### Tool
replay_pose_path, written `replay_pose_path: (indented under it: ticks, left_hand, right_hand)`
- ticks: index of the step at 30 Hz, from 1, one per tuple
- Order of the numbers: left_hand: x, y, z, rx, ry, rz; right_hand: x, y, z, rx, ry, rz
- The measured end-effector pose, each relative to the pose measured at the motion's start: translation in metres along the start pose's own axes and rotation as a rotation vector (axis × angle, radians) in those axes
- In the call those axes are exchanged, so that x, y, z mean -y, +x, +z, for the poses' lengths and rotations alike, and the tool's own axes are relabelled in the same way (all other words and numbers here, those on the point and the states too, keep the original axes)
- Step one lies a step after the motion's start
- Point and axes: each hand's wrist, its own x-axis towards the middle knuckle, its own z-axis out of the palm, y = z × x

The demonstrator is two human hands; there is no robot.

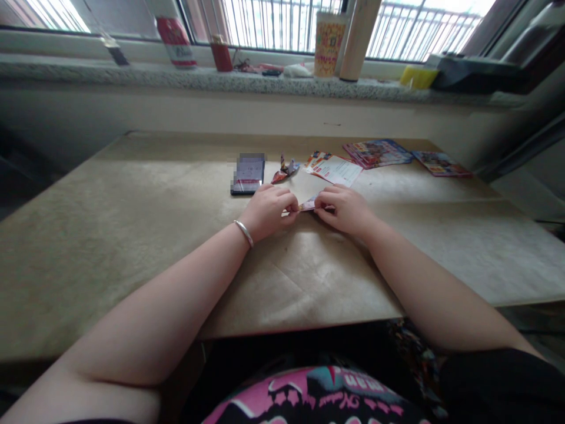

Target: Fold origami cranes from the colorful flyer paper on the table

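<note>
Fingers of the left hand [268, 211] and right hand [345, 208] are closed, pinching a small folded paper [308, 204] between them, low on the counter [132, 224]. Just beyond the left fingers lies a phone [248, 174]; beside it a folded paper figure [285, 171]. Beyond the right fingers lie printed leaflets [338, 168].

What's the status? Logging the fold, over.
Both hands, left and right, pinch the paper on the table. Phone and folded crane just beyond, not touching.
</note>
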Motion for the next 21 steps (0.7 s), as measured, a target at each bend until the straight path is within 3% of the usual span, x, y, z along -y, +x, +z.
replay_pose_path:
  ticks: [21]
  left_hand:
    - [0.003,-0.001,-0.003,-0.020,0.010,-0.090]
  right_hand:
    - [-0.016,-0.003,-0.006,-0.029,0.059,-0.009]
